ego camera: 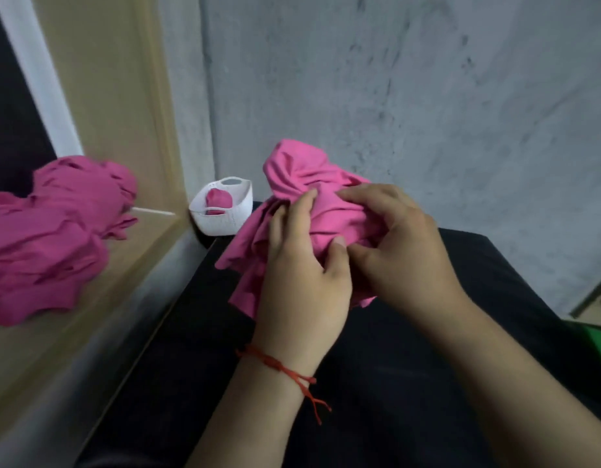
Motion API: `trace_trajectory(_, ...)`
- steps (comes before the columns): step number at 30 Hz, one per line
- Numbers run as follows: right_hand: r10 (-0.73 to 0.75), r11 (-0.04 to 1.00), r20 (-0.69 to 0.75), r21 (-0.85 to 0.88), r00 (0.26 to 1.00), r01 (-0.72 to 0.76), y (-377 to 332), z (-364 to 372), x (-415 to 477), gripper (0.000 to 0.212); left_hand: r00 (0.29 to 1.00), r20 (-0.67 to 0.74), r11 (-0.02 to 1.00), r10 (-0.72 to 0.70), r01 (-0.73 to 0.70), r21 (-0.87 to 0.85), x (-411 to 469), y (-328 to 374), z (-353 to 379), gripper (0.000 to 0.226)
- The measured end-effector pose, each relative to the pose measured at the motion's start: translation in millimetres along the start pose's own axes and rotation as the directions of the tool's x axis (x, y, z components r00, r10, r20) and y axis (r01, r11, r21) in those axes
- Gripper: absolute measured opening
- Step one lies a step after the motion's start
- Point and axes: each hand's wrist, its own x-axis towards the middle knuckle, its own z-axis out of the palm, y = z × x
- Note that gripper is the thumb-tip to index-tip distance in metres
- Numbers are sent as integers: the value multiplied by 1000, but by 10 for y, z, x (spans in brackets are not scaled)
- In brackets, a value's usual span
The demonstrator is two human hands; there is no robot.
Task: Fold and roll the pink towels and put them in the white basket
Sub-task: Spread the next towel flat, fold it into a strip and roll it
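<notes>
Left hand and right hand pinch the bunched pink towel side by side; best find two corners and spread it flat before any folding

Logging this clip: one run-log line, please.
left hand, right hand: grip crumpled pink towel | white basket: one rolled towel inside | towel pile: unfolded

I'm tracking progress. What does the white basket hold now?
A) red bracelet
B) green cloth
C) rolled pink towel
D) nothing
C: a pink towel roll shows inside the basket.
</notes>
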Motion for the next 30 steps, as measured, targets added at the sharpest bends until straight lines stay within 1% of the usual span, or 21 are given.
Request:
trace_trajectory(2,28,1000,-59,2,998,-28,270,-140,-157,66,998,60,1000,26,-25,-13,-111,37,269,62)
trace_trajectory(4,75,997,-84,13,994,-74,571,-169,-331,68,992,127,1000,18,-17,-8,-175,-29,487,65)
trace_trajectory(6,141,990,-38,-16,989,-141,897,-105,-522,73,971,235,999,-34,29,27,-200,-212,630,71)
trace_trajectory(7,189,981,16,-44,982,-189,1052,-60,-628,77,955,284,996,-88,75,57,-198,-326,658,75)
trace_trajectory(8,245,968,79,-77,966,-239,1185,-18,-734,80,941,302,987,-150,123,105,-184,-428,648,77)
trace_trajectory(10,361,931,162,-127,919,-343,1412,17,-913,81,936,260,957,-236,177,230,-135,-633,605,77)
trace_trajectory(12,426,903,150,-138,892,-408,1559,-21,-986,72,940,210,925,-269,191,328,-89,-821,550,68)
trace_trajectory(14,449,893,121,-107,885,-438,1634,-86,-978,69,932,224,917,-286,199,344,-96,-986,566,54)
trace_trajectory(16,429,902,133,-115,893,-416,1637,-106,-967,77,909,282,920,-308,209,330,-159,-1141,649,49)
trace_trajectory(19,358,895,180,-347,916,-281,1658,-20,-1058,98,875,400,944,-273,164,287,-245,-1307,821,70)
trace_trajectory(20,348,877,189,-412,918,-247,1690,21,-1088,101,857,435,940,-277,147,308,-263,-1364,879,80)
trace_trajectory(22,326,853,206,-485,923,-194,1757,90,-1091,104,823,475,905,-312,105,412,-313,-1494,983,108)
trace_trajectory(23,314,847,218,-504,924,-169,1788,124,-1057,104,812,482,880,-330,79,468,-352,-1559,1027,116)
trace_trajectory(24,302,843,229,-517,925,-147,1822,162,-1015,103,807,484,857,-337,50,512,-398,-1616,1070,116)
trace_trajectory(25,292,842,234,-523,927,-133,1857,200,-976,100,809,487,839,-328,13,544,-444,-1671,1114,108)
trace_trajectory(26,295,841,231,-524,927,-137,1897,234,-945,94,814,493,819,-306,-39,573,-481,-1712,1159,94)
trace_trajectory(28,330,841,193,-505,924,-195,1956,254,-876,78,833,497,794,-242,-124,595,-502,-1741,1213,61)
trace_trajectory(29,351,842,164,-485,922,-235,1989,237,-859,68,847,487,817,-214,-119,564,-490,-1722,1208,46)
trace_trajectory(30,368,857,115,-427,923,-288,2015,210,-850,59,859,471,854,-202,-80,514,-467,-1681,1184,32)
